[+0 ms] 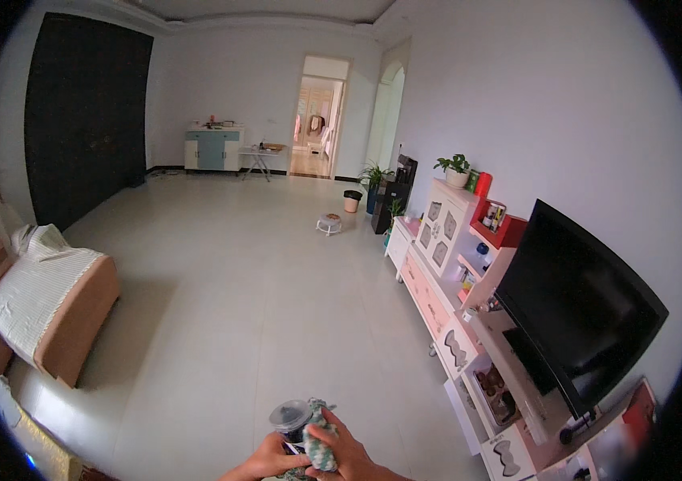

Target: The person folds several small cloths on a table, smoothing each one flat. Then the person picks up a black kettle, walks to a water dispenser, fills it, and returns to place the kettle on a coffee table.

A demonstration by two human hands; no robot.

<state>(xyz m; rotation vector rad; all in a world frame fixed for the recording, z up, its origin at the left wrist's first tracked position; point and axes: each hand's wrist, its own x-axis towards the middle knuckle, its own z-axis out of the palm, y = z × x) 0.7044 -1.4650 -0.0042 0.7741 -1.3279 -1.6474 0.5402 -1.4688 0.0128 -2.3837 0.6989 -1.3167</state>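
Observation:
At the lower edge, my left hand point(267, 460) is wrapped round a clear-lidded jar point(289, 415) that looks dark inside. The jar is held up in front of me, its lower part hidden by my fingers. My right hand point(347, 450) grips a fluffy green-and-white cloth point(319, 447) close against the jar's right side. Another bit of the cloth shows below, between the two hands.
A pink-and-white cabinet point(421, 276) runs along the right wall, bearing a large black television point(581, 301). To the left stands a sofa point(76, 321) with a striped cover. A low stool point(329, 223) and a waste bin point(352, 202) stand farther off on the pale floor.

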